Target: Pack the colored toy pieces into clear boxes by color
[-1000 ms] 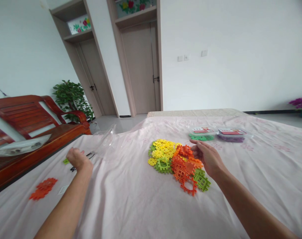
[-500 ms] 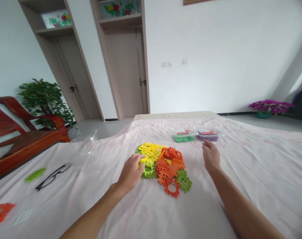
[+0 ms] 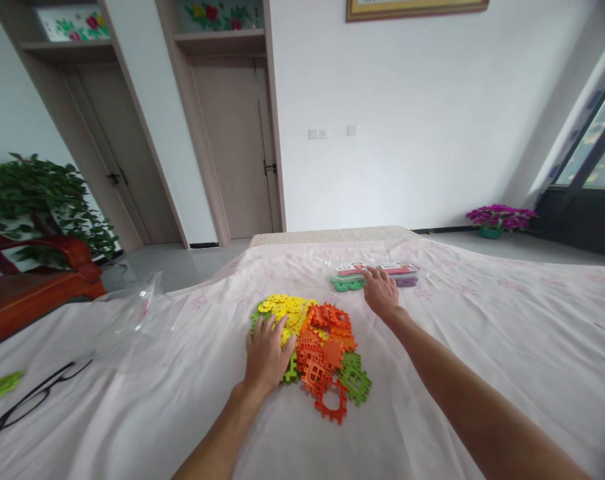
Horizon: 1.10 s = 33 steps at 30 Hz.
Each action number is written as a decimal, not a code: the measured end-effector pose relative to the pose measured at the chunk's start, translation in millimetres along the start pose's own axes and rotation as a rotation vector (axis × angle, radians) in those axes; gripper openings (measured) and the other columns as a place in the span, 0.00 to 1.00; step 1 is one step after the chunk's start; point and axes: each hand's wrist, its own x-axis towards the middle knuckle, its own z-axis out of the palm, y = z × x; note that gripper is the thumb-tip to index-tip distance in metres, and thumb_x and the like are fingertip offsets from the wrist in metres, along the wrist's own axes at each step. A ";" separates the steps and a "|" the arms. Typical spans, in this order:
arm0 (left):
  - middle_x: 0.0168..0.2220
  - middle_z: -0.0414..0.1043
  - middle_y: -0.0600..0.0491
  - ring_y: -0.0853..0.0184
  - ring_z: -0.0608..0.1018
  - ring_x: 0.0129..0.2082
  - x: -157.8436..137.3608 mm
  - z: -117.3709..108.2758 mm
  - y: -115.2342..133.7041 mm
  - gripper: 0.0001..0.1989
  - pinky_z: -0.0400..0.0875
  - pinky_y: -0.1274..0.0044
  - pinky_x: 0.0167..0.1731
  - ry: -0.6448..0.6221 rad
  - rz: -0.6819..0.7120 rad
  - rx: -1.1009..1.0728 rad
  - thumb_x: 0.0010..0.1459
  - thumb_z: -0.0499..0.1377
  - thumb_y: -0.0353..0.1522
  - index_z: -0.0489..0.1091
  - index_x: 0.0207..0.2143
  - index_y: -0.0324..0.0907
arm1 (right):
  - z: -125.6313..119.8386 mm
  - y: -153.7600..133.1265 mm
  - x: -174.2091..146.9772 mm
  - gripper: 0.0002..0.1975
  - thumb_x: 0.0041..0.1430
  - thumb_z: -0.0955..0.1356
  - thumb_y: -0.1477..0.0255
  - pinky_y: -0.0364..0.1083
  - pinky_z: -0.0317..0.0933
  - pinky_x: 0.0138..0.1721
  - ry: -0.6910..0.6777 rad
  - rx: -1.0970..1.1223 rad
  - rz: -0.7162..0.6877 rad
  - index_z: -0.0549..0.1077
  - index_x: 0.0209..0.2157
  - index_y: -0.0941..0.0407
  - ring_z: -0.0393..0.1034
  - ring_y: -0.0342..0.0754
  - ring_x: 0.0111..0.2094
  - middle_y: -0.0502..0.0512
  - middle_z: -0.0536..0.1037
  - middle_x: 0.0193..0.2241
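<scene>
My left hand (image 3: 268, 350) rests with fingers spread on the left side of a pile of plastic building pieces. Yellow round pieces (image 3: 287, 308) lie at the back of the pile, under and beside the fingertips. Orange square pieces (image 3: 318, 357) with toothed edges make up its right part, and a green square piece (image 3: 356, 379) lies at the right edge. Farther back, my right hand (image 3: 381, 292) reaches with extended fingers to two clear-lidded boxes. One holds green pieces (image 3: 347, 285); the other holds purple pieces (image 3: 407, 281). Whether the fingertips touch the lids, I cannot tell.
Black-framed glasses (image 3: 42, 393) and a green piece (image 3: 1, 388) lie at the left of the cloth-covered surface (image 3: 482, 373). A crumpled clear plastic bag (image 3: 137, 317) is behind them. A wooden chair (image 3: 37, 287) stands at far left.
My right hand has moved left, from beside the purple box to between the two boxes. My left hand has spread over the yellow pieces. The view has turned to the right.
</scene>
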 end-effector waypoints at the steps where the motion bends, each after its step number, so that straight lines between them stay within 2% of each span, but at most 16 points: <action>1: 0.64 0.59 0.47 0.51 0.55 0.65 -2.5 -0.8 2.6 0.26 0.51 0.56 0.60 -0.012 0.037 0.005 0.62 0.48 0.41 0.61 0.62 0.48 | -0.1 0.7 5.5 0.20 0.61 0.62 0.74 0.51 0.52 0.51 -0.018 -0.019 -0.030 0.70 0.54 0.50 0.57 0.55 0.55 0.56 0.69 0.55; 6: 0.68 0.49 0.49 0.47 0.46 0.68 -12.4 -4.8 17.0 0.30 0.46 0.48 0.60 -0.087 0.261 -0.061 0.61 0.50 0.42 0.53 0.65 0.52 | -15.4 -8.1 16.6 0.12 0.62 0.63 0.71 0.50 0.52 0.46 -0.061 -0.045 -0.218 0.77 0.43 0.54 0.65 0.54 0.44 0.60 0.77 0.42; 9: 0.67 0.50 0.48 0.45 0.47 0.67 -12.7 -7.7 20.2 0.34 0.43 0.45 0.59 -0.160 0.360 -0.131 0.58 0.54 0.43 0.50 0.66 0.53 | -31.3 -31.5 7.8 0.10 0.62 0.65 0.69 0.49 0.53 0.43 -0.049 0.009 -0.339 0.78 0.40 0.53 0.67 0.53 0.42 0.59 0.77 0.39; 13: 0.68 0.49 0.46 0.45 0.51 0.67 -8.0 -13.2 13.6 0.32 0.41 0.43 0.58 -0.194 0.355 -0.120 0.57 0.55 0.39 0.54 0.65 0.54 | -54.0 -70.9 -12.5 0.10 0.62 0.65 0.66 0.47 0.55 0.40 -0.013 0.124 -0.365 0.78 0.37 0.52 0.69 0.52 0.39 0.59 0.78 0.35; 16: 0.68 0.48 0.45 0.48 0.53 0.66 -4.1 -17.6 0.5 0.30 0.42 0.45 0.59 -0.169 0.281 -0.067 0.59 0.53 0.37 0.56 0.64 0.54 | -70.5 -82.9 -24.6 0.12 0.60 0.66 0.63 0.47 0.57 0.40 -0.028 0.255 -0.377 0.78 0.42 0.50 0.70 0.52 0.39 0.57 0.79 0.35; 19: 0.66 0.53 0.44 0.49 0.57 0.65 -0.6 -18.6 -16.1 0.27 0.44 0.47 0.59 -0.115 0.186 -0.012 0.61 0.51 0.38 0.57 0.63 0.53 | -78.9 -70.3 -32.1 0.21 0.56 0.69 0.61 0.51 0.58 0.47 -0.057 0.379 -0.425 0.72 0.52 0.46 0.69 0.55 0.45 0.55 0.78 0.44; 21: 0.65 0.55 0.43 0.49 0.59 0.64 1.7 -15.7 -25.0 0.25 0.47 0.48 0.59 -0.074 0.117 0.012 0.63 0.48 0.38 0.58 0.63 0.51 | -75.8 -53.8 -36.1 0.26 0.53 0.70 0.63 0.55 0.57 0.51 -0.073 0.428 -0.428 0.69 0.55 0.47 0.67 0.57 0.51 0.55 0.75 0.51; 24: 0.64 0.57 0.43 0.50 0.59 0.64 4.7 -8.4 -29.1 0.24 0.51 0.50 0.58 -0.030 0.048 0.021 0.65 0.45 0.38 0.60 0.62 0.49 | -61.3 -31.2 -42.1 0.22 0.55 0.68 0.68 0.55 0.59 0.53 -0.082 0.502 -0.383 0.71 0.53 0.50 0.66 0.56 0.53 0.56 0.74 0.52; 28: 0.64 0.57 0.47 0.54 0.58 0.64 3.7 -3.3 -17.9 0.23 0.50 0.53 0.60 -0.051 0.158 -0.016 0.65 0.45 0.36 0.60 0.61 0.51 | -45.8 -20.8 -47.5 0.15 0.60 0.64 0.71 0.53 0.61 0.51 -0.018 0.578 -0.346 0.74 0.48 0.51 0.69 0.53 0.49 0.56 0.77 0.47; 33: 0.65 0.56 0.53 0.57 0.57 0.65 -4.3 -6.3 -1.3 0.26 0.44 0.51 0.61 -0.161 0.357 -0.142 0.62 0.48 0.31 0.57 0.62 0.56 | -52.7 -31.3 -50.1 0.13 0.62 0.64 0.64 0.52 0.63 0.48 0.058 0.582 -0.258 0.76 0.43 0.52 0.72 0.53 0.44 0.56 0.79 0.42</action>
